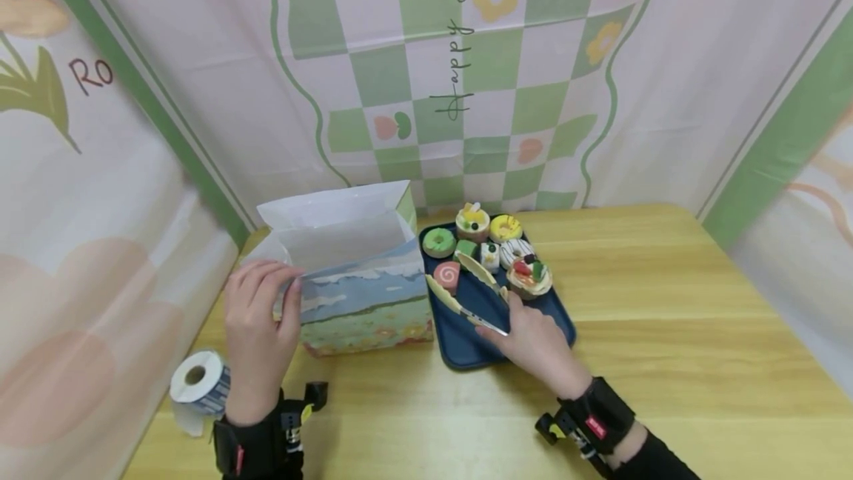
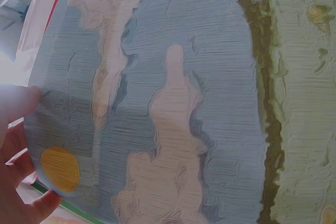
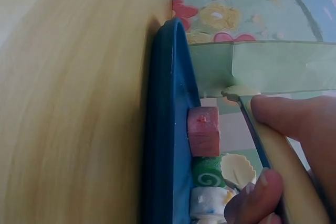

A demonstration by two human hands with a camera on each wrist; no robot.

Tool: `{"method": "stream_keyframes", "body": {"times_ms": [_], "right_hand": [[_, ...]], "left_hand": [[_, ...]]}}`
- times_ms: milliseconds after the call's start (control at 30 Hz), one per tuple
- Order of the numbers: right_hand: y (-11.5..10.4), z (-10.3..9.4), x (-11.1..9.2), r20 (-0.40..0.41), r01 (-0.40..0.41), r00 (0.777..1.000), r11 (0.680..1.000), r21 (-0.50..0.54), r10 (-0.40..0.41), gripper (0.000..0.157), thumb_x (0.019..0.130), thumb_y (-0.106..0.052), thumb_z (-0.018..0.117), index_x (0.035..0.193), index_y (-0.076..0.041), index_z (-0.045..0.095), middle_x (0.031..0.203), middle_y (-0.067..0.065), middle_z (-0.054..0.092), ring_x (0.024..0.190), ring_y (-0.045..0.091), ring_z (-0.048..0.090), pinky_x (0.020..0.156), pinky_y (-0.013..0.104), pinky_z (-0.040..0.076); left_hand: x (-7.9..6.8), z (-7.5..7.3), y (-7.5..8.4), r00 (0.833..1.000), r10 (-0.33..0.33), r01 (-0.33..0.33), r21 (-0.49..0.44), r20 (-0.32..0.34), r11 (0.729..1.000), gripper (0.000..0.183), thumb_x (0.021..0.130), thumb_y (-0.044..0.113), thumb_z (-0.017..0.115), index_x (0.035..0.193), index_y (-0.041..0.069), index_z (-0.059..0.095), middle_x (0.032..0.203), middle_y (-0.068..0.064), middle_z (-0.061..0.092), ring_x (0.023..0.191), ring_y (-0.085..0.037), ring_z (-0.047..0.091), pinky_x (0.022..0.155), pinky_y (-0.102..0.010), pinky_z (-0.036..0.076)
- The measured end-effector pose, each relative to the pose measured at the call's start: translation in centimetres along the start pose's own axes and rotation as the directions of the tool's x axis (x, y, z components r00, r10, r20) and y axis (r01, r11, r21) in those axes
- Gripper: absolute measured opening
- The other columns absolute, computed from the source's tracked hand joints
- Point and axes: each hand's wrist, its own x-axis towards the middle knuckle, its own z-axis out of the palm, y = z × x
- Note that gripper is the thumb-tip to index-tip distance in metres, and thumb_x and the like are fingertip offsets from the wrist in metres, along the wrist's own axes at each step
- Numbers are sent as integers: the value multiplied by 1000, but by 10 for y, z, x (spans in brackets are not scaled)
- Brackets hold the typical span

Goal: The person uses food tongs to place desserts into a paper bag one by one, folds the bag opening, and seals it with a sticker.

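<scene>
My left hand (image 1: 260, 324) pinches the near left rim of an open-topped paper bag (image 1: 366, 317) printed with sky and flowers. In the left wrist view, fingers (image 2: 44, 205) and thumb lie along its blue edge. The right hand (image 1: 543, 347) grips a pair of food tongs (image 1: 445, 295) with cream-coloured tips. Those tips are spread above the dark blue tray (image 1: 466, 354), just right of the bag. A pink swirl cake (image 1: 446, 276) appears between them from above; whether they touch it I cannot tell. The right wrist view shows the tongs (image 3: 294, 182) above the cakes.
Also on the tray are a green donut (image 1: 439, 242), a yellow donut (image 1: 506, 227), a striped white donut (image 1: 516, 252), a fruit tart (image 1: 529, 278) and other small cakes. A label roll (image 1: 200, 380) stands left of my left wrist. A printed curtain (image 1: 493, 95) hangs behind the table.
</scene>
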Motion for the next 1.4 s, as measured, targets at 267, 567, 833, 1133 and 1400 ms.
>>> {"method": "stream_keyframes", "body": {"times_ms": [267,567,833,1133,1400], "right_hand": [[0,4,0,-17,12,1000,1000,-11,-12,98,82,-66,63,147,2,36,115,28,67,93,42,68,67,49,56],[0,10,3,-5,-5,1000,1000,-29,5,100,82,-68,62,149,1,34,117,29,66,92,43,68,66,51,55],[-2,15,4,9,-28,1000,999,-39,29,98,82,-65,64,147,1,35,113,26,67,88,38,69,63,48,54],[-2,21,6,-9,-24,1000,999,-27,24,91,85,-61,64,145,2,38,104,23,70,78,32,69,56,43,52],[-2,21,4,-11,-19,1000,1000,18,19,88,88,-59,62,144,3,37,110,28,68,87,38,70,63,48,55]], "left_hand": [[-1,0,0,1000,0,0,-2,0,1000,10,90,7,65,94,0,71,95,-17,70,103,-38,59,98,-44,41],[-1,0,-1,1000,-2,2,5,10,1000,11,91,8,65,95,0,71,95,-17,70,103,-37,59,98,-44,41],[-1,0,0,1000,-4,4,9,13,1000,11,91,8,65,95,0,71,96,-17,70,103,-38,58,98,-44,41],[-1,0,0,1000,-12,12,11,23,1000,12,91,8,65,95,0,71,96,-17,70,104,-37,58,99,-42,41],[0,-1,1,999,-13,12,24,33,1000,11,92,7,64,95,-1,71,97,-17,69,104,-38,58,99,-44,40]]}}
